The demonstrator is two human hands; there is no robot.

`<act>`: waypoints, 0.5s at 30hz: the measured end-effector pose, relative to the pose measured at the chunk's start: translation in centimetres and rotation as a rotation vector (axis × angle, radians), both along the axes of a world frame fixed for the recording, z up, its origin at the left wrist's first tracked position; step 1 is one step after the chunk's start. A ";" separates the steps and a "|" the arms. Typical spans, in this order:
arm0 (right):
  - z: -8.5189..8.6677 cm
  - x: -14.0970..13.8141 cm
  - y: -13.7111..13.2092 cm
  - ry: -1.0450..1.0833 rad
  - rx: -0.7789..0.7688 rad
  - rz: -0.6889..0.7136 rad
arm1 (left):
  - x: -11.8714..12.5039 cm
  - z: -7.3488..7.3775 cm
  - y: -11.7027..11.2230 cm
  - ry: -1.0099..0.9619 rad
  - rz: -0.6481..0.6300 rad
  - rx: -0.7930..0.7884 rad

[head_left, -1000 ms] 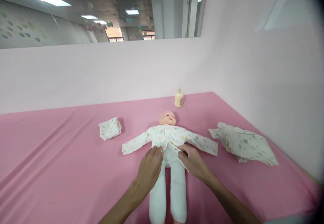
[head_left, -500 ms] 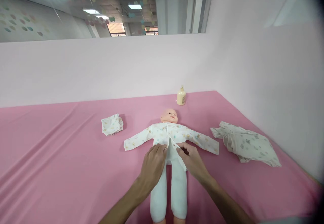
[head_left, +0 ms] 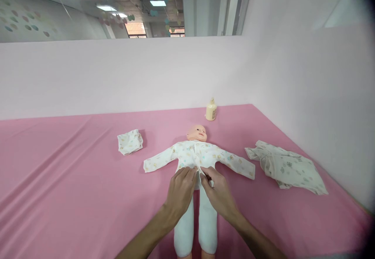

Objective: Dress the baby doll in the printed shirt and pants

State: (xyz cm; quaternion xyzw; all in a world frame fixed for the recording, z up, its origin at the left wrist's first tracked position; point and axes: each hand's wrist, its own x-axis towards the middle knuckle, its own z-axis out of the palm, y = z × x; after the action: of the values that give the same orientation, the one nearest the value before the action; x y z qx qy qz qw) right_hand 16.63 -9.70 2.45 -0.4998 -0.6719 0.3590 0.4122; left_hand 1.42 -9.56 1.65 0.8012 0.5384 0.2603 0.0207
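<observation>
From where I stand, the leftmost thing on the pink-covered table (head_left: pixel 67 212) is a small folded cloth (head_left: pixel 130 142), set off from the back edge. The doll (head_left: pixel 197 133) comes next, on its back, head toward the back edge and arms spread wide. Over its lower belly, the person's left hand (head_left: pixel 181 190) has its fingertips closed on the front of the printed shirt (head_left: pixel 187 149), above white leggings (head_left: pixel 208 235). A pump bottle (head_left: pixel 211 110) (pale yellow, standing upright) is near the back edge, left of the back right corner. The right hand (head_left: pixel 218 192) pinches the shirt's other front flap between thumb and finger, knuckles close to the left hand's. Farthest right, a rumpled printed garment (head_left: pixel 288 167) lies beside the table's right edge.
</observation>
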 end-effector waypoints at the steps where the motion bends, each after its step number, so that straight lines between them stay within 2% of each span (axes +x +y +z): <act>1: 0.0 -0.1 -0.2 -0.024 0.022 0.006 | 0.1 0.0 0.0 0.005 -0.005 0.017; 8: -1.0 0.1 -1.3 -0.169 0.094 0.072 | 0.2 -0.8 0.1 -0.008 -0.044 0.182; 12: -1.5 0.4 -1.3 -0.161 0.121 0.114 | 0.1 -0.8 0.3 -0.058 -0.054 0.167; 15: -1.9 0.3 -1.3 -0.144 0.213 0.095 | 0.1 -0.7 0.4 -0.117 -0.049 0.112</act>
State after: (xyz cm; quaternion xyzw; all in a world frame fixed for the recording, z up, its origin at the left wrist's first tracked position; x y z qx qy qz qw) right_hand 16.95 -11.02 0.59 -0.4456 -0.7569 0.2679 0.3960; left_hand 1.47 -9.19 0.93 0.7975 0.5011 0.3358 0.0137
